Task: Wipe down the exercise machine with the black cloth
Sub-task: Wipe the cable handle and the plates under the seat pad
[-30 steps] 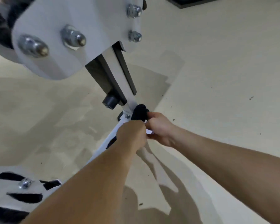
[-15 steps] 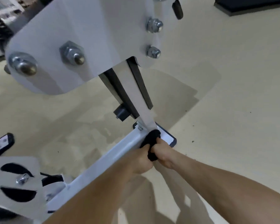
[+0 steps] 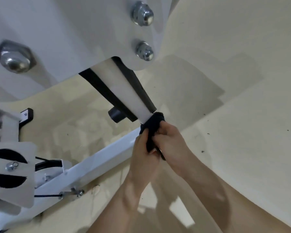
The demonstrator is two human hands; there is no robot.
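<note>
The white exercise machine fills the left and top of the head view: a large bolted plate [image 3: 77, 39] overhead, an upright post [image 3: 124, 93] dropping from it, and a low horizontal base bar [image 3: 97, 158] running down-left. The black cloth [image 3: 152, 128] is bunched around the foot of the post where it meets the base bar. My left hand [image 3: 142, 153] and my right hand [image 3: 170, 143] are both closed on the cloth, pressed together. The joint and foot pad under the cloth are hidden.
Shiny dome nuts [image 3: 143, 13] stick out of the plate close to the camera. A black knob [image 3: 116, 115] juts from the post just left of the cloth. A slotted white bracket [image 3: 10, 174] sits at lower left. The beige floor [image 3: 233, 98] spreads to the right.
The camera has moved closer and lower. Both hands with the cloth stay at the post's foot, and the cloth now wraps higher around the bottom of the post, covering the foot pad.
</note>
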